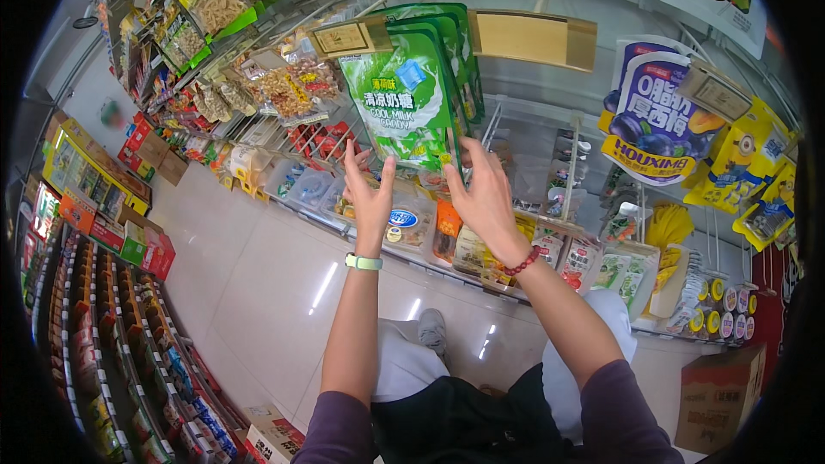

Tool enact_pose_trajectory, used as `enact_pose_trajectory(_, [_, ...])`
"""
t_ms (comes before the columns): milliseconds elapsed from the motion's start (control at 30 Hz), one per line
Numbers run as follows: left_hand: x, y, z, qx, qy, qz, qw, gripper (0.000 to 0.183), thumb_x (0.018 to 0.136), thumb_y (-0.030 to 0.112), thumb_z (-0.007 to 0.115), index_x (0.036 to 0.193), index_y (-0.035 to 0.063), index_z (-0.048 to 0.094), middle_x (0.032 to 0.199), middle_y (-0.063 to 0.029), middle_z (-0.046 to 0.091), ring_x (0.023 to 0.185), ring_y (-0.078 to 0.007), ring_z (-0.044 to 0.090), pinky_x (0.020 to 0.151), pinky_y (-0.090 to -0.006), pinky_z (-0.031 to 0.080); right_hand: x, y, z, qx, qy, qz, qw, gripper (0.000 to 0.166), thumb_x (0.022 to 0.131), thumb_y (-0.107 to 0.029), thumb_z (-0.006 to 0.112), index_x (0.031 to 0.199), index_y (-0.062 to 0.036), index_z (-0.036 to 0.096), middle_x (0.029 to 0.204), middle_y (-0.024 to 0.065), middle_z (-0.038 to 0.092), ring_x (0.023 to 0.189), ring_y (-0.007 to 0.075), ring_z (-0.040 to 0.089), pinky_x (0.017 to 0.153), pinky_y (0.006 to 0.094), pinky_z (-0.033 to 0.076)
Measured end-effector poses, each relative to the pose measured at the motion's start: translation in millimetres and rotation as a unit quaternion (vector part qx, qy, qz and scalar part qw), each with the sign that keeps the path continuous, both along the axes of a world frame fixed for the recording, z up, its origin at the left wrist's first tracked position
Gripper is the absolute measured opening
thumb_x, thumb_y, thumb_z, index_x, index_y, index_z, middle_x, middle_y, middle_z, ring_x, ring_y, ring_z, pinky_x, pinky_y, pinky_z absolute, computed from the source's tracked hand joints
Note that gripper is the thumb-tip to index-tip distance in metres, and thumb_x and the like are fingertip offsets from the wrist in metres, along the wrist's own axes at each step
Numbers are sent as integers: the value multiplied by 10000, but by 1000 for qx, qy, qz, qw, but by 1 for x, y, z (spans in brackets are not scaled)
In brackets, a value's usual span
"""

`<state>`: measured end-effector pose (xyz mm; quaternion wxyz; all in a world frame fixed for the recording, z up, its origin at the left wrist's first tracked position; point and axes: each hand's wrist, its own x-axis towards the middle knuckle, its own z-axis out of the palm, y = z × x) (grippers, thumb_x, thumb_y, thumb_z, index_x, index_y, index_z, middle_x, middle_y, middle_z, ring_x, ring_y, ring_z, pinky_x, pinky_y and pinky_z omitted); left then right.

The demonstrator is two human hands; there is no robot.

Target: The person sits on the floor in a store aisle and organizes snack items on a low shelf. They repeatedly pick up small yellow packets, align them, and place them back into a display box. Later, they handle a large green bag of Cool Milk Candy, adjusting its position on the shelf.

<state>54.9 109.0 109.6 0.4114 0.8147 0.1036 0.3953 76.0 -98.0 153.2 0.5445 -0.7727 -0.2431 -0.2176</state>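
Note:
Several green pouches of mint milk candy hang one behind another on a rack hook before me. My left hand is raised at the front pouch's lower left corner, its thumb and fingers spread with nothing between them. At the lower right corner is my right hand, thumb by the pouch front and fingers along the side edge. Whether it pinches the pouch is unclear. A price-tag holder overlaps the pouch's top left, and a blank tag holder sits to the right.
Purple prune pouches and yellow snack bags hang at right. Nut bags hang at left. Below runs a shelf with clear bins and a round-labelled tub. Cartons stand on the tiled floor; another stocked shelf is lower left.

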Motion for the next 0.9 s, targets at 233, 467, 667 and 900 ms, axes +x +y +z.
enact_pose_trajectory(233, [7, 11, -10, -106, -10, -67, 992, 610, 1041, 314, 625, 1535, 33, 404, 1300, -107, 600, 1139, -165, 561, 992, -323, 449, -1, -8, -6, -13, -12, 21, 1000, 432, 871, -90, 682, 1274, -8, 550, 1064, 189, 647, 1013, 379, 604, 886, 473, 497])
enact_pose_trajectory(467, [6, 7, -10, -117, -28, -81, 989, 559, 1024, 325, 647, 1463, 21, 485, 1273, -125, 622, 1139, -191, 573, 1012, -360, 437, 4, -8, -11, -34, -24, 41, 998, 360, 894, -159, 713, 1190, 10, 595, 1020, 202, 655, 981, 375, 622, 864, 465, 501])
enact_pose_trajectory(667, [-8, 14, -1, -202, -77, -70, 974, 305, 1041, 281, 625, 1184, 13, 651, 1004, -20, 655, 934, -107, 581, 869, -259, 437, 0, -12, -9, 8, 10, 110, 994, 276, 918, -192, 749, 1039, 27, 633, 880, 146, 659, 815, 250, 626, 760, 366, 500])
enact_pose_trajectory(900, [-54, 36, 20, -349, -139, -270, 886, 138, 1019, 137, 638, 898, 85, 596, 859, 54, 600, 794, -44, 516, 747, -218, 399, -23, -32, 19, 83, 39, 231, 969, 216, 926, -159, 753, 925, 20, 632, 791, 53, 597, 763, 122, 531, 696, 285, 452])
